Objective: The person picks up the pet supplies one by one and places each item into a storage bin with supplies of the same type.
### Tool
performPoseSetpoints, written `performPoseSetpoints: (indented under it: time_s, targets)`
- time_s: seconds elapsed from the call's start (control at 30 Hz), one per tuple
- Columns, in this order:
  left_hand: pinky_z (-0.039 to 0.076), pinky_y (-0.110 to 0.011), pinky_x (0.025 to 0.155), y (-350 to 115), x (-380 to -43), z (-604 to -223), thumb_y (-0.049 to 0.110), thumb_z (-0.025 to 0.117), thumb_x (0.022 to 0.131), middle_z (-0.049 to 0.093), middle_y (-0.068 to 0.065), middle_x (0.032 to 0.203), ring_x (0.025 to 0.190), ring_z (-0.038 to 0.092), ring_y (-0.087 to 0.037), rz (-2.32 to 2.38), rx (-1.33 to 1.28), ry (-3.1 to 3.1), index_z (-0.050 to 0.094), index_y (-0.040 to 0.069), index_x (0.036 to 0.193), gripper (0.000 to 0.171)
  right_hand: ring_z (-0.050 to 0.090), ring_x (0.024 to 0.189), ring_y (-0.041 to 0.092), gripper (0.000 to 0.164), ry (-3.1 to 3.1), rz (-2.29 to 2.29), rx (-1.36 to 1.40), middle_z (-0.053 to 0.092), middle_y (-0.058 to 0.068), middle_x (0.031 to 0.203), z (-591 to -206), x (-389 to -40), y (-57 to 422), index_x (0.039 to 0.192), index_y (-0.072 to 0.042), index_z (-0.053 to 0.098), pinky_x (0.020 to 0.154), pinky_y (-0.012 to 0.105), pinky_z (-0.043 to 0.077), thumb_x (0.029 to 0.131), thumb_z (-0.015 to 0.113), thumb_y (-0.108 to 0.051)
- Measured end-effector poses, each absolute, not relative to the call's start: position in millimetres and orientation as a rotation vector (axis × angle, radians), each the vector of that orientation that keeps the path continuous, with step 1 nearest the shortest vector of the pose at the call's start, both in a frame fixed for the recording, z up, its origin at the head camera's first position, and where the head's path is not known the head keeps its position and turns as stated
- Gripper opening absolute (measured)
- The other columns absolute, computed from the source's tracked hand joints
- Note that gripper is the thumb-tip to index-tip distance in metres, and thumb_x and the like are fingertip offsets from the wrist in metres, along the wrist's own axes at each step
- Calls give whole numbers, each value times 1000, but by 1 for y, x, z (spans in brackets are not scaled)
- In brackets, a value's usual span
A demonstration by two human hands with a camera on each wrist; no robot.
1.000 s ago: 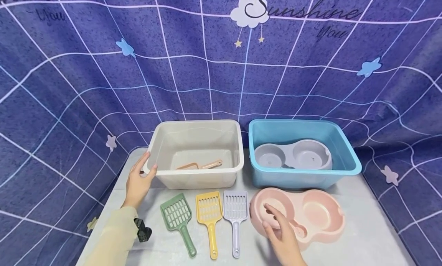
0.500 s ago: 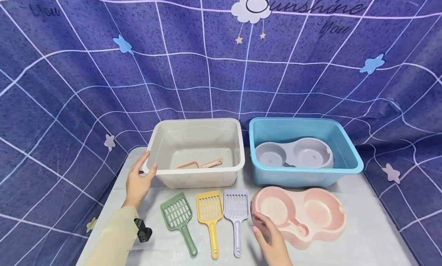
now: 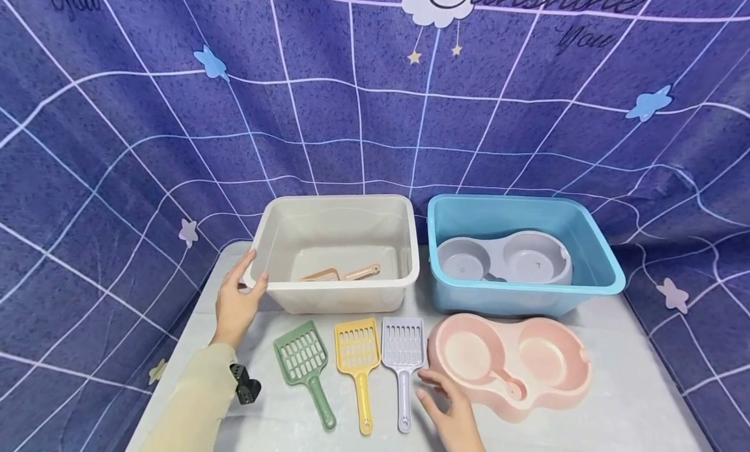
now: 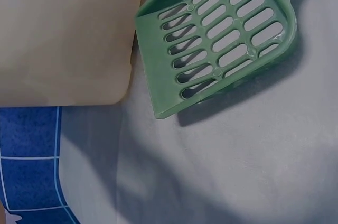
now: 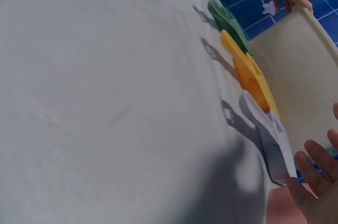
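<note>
My left hand [image 3: 236,309] holds the front left corner of the beige litter box [image 3: 342,297], thumb at the front rim and fingers along the side. Inside the box lies an orange-tan scoop [image 3: 362,272]. My right hand [image 3: 450,409] hovers open between the lilac litter scoop [image 3: 403,392] and the pink double pet bowl [image 3: 510,351], fingertips close to the scoop's handle. To the scoop's left lie a yellow litter scoop [image 3: 362,390] and a green litter scoop [image 3: 317,393], handles toward me. The green scoop's slotted head [image 4: 222,39] fills the top of the left wrist view.
A blue litter box [image 3: 527,299] stands at the back right, with a grey double pet bowl [image 3: 495,256] inside. All stand on a white-covered table [image 3: 633,374]. A purple-blue curtain [image 3: 375,113] hangs behind and at both sides.
My right hand has moved left, from over the pink bowl to beside the lilac scoop's handle. My left hand stays at the beige box's corner. The head view has shifted slightly.
</note>
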State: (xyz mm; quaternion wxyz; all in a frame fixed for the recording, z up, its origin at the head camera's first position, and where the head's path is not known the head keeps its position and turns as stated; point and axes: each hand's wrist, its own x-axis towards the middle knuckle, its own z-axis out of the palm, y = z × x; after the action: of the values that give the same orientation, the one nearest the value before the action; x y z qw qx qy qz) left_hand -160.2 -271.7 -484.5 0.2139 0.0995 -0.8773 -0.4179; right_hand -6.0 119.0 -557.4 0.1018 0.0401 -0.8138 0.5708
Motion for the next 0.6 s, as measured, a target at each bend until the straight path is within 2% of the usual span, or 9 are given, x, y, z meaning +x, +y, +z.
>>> performPoseSetpoints:
  time_s: [0.13,0.33,0.47,0.6]
  targets:
    - [38,-32,84,-274,-162,-484,32,67,93,50,-1,147,98,52,-22,-1136,290,-2438,53,32,144,53,67,100,18,29,-2397,1749,150,70,2,111,-563,-5,116,116,-10,69,88,37,52,88,74,-9]
    - [38,-33,84,-275,-162,-485,35,67,93,51,1,146,96,53,-20,-1122,291,-2438,54,34,143,51,68,95,23,28,-2396,1860,113,70,11,108,-571,-4,116,115,-3,66,83,30,54,89,73,-9]
    - [38,-33,84,-276,-162,-487,37,66,93,51,6,146,98,53,-21,-1108,302,-2450,53,37,143,51,68,93,16,28,-2352,1980,90,69,19,108,-576,-4,115,116,3,64,80,24,54,89,70,-3]
    - [38,-30,85,-275,-163,-486,36,66,94,49,10,147,100,53,-19,-1095,292,-2449,53,36,143,51,65,91,5,29,-2349,2049,29,68,22,109,-577,-3,114,119,6,62,79,24,54,91,68,-2]
